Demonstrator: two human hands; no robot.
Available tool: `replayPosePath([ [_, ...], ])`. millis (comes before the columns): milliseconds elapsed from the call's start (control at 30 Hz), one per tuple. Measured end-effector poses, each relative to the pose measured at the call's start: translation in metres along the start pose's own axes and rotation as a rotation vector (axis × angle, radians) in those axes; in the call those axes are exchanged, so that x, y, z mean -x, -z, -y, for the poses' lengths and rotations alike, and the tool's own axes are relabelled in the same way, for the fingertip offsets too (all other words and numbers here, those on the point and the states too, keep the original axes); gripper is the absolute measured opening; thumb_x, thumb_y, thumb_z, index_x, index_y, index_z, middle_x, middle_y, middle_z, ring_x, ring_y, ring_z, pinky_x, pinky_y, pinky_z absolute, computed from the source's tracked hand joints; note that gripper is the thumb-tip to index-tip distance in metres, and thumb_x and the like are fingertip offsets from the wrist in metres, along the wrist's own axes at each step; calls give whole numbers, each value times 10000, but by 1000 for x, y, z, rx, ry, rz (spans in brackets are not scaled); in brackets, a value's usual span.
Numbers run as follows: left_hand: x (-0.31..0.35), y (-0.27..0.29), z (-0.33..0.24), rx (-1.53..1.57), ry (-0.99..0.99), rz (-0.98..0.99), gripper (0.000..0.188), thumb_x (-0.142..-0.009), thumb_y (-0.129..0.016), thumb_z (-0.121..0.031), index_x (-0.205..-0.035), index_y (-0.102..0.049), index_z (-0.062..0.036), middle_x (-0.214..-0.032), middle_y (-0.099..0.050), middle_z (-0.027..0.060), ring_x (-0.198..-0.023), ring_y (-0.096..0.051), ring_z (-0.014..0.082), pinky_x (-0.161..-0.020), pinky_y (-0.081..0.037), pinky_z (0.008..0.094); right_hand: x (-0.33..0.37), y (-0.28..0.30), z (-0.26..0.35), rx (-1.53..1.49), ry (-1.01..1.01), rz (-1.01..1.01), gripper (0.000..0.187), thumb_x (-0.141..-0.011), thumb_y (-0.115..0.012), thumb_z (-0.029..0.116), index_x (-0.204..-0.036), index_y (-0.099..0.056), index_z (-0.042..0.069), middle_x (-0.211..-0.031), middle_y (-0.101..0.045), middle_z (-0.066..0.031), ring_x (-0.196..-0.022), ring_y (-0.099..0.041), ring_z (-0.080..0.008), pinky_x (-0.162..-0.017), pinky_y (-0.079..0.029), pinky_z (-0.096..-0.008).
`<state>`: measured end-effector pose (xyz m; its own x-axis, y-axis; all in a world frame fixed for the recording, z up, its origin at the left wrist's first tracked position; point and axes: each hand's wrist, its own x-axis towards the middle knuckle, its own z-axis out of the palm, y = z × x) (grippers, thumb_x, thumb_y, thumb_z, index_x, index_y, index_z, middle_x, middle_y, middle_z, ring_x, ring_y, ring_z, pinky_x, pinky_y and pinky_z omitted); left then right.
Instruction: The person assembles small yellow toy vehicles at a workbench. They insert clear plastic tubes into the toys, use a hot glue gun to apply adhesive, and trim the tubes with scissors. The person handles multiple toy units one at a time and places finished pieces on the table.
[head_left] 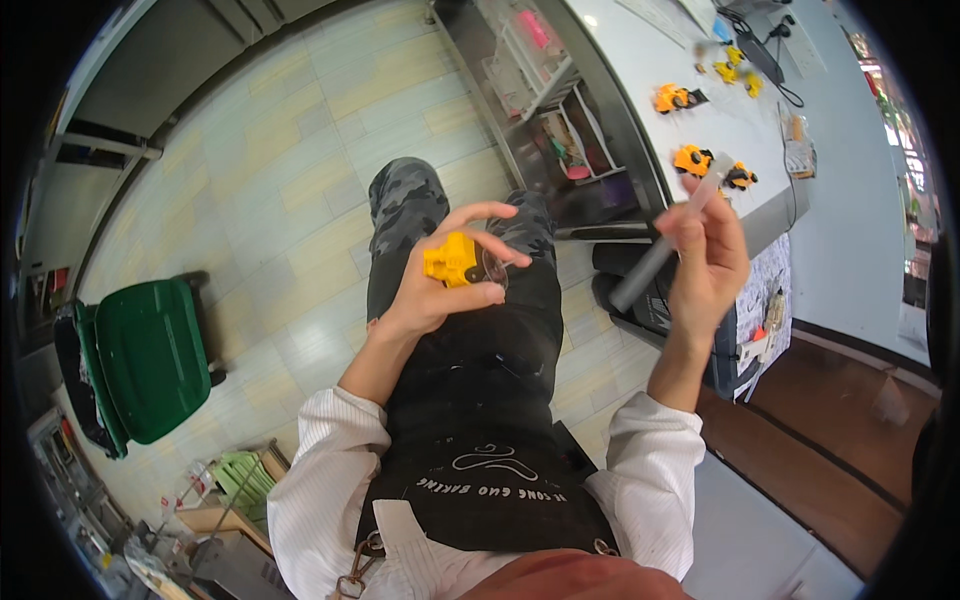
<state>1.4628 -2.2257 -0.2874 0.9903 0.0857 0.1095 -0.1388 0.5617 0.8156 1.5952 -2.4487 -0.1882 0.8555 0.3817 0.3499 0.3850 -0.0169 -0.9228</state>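
Your left fingers [476,298] curl around a yellow toy [450,260], which sits inside their grip. Your right fingers [691,240] are clamped on a grey stick [643,276]. Beyond those right fingers, more small toys [692,158] rest on the tabletop [640,60].

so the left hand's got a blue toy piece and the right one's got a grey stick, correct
Not quite: the toy piece in the left hand is yellow, not blue, as the head view shows. The right hand does hold a grey stick.
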Motion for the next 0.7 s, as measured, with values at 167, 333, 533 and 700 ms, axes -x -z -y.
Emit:
replayPosePath([
  [167,2,12,-2,88,24,-60,330,-752,-754,-96,-1044,-648,13,-1105,-525,133,-951,-683,272,-655,-589,301,20,9,11,-66,-128,162,255,-961,-596,-8,-1198,-512,-47,-803,-638,-97,-717,-621,-157,-655,-492,-274],
  [333,4,12,-2,101,18,-87,428,-759,-771,-36,-1139,-576,-2,-1009,-605,102,-963,-696,273,-718,-604,328,31,12,15,-358,-182,283,171,-983,-564,43,-1131,-561,-42,-874,-691,-197,-739,-670,-211,-604,-490,-283],
  [533,7,9,3,14,-51,-118,534,-732,-827,25,-1184,-545,-10,-1072,-683,142,-1009,-701,271,-879,-577,376,32,-4,-15,-509,-134,153,253,-1037,-528,245,-1132,-484,14,-862,-714,-208,-713,-673,-244,-616,-505,-302],
  [700,10,5,9,-49,-119,-149,575,-733,-856,-14,-1214,-542,5,-1085,-693,165,-1033,-689,259,-951,-542,391,35,-15,-26,-632,-171,176,415,-1039,-488,403,-1103,-550,-3,-773,-611,-123,-620,-492,-163,-599,-427,-297],
])
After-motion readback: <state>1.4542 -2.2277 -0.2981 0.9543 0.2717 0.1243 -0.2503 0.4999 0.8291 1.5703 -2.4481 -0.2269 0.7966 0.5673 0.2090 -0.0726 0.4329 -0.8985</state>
